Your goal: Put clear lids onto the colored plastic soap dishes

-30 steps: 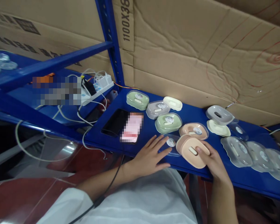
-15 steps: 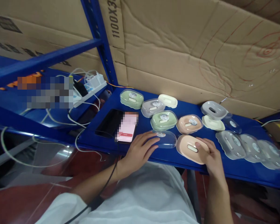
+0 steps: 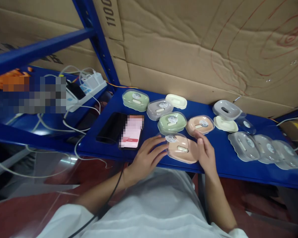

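Your left hand (image 3: 145,158) and right hand (image 3: 205,150), fingers loosely spread, press the clear lid (image 3: 175,141) onto the peach soap dish (image 3: 184,152); uneven pressure could skid it off the blue shelf (image 3: 218,165) edge.

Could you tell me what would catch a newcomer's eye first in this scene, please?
Most striking are the two bare hands at the front edge of the blue shelf: the left hand and right hand flank a peach soap box under a clear lid. Behind it lie more boxes, green, grey and peach, with clear lids to the right. A lit phone lies to the left.
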Demonstrator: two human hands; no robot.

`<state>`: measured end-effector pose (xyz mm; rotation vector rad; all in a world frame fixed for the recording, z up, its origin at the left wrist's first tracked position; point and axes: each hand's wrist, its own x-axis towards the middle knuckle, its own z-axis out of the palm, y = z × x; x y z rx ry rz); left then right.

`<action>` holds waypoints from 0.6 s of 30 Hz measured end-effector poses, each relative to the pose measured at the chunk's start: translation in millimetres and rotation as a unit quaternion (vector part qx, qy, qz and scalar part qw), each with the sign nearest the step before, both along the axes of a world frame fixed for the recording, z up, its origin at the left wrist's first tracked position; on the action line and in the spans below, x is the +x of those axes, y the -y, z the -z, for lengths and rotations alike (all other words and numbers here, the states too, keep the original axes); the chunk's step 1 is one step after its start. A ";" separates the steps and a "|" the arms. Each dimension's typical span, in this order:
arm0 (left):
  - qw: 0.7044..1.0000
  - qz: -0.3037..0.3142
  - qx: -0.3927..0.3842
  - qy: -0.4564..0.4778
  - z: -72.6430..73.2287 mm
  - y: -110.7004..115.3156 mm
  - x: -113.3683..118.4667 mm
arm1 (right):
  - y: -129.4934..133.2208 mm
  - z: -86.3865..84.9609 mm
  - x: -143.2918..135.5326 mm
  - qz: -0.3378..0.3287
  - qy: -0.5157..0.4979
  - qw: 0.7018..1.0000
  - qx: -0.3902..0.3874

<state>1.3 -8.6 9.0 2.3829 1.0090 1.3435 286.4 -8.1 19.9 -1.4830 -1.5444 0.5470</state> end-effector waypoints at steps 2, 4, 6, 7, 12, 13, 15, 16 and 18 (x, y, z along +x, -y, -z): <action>1.000 0.017 0.012 -0.007 -2.9 -0.6 5.4 | 7.9 -6.3 3.1 -0.047 0.049 0.997 0.036; 0.998 0.047 0.030 -0.026 -8.4 -2.2 13.4 | 17.1 -10.1 8.9 -0.136 0.119 0.983 0.036; 0.993 0.091 0.035 -0.073 -13.8 -4.9 22.4 | 25.3 -9.4 14.5 -0.198 0.176 0.964 0.027; 0.990 0.107 0.030 -0.090 -15.7 -6.4 26.6 | 28.3 -7.6 16.8 -0.205 0.197 0.958 0.033; 0.984 0.139 -0.024 -0.110 -14.5 -12.9 36.5 | 32.9 7.0 22.9 -0.172 0.262 0.943 0.110; 0.984 0.137 -0.025 -0.108 -13.3 -13.6 36.6 | 33.3 9.5 23.0 -0.169 0.273 0.939 0.122; 0.985 0.133 -0.018 -0.107 -11.2 -14.5 36.5 | 35.4 13.9 22.3 -0.148 0.296 0.932 0.146; 0.985 0.131 -0.012 -0.110 -10.5 -14.8 36.5 | 37.1 15.9 21.7 -0.132 0.306 0.929 0.158; 0.984 0.126 0.000 -0.124 -9.7 -15.5 36.8 | 41.1 19.0 20.9 -0.107 0.317 0.928 0.165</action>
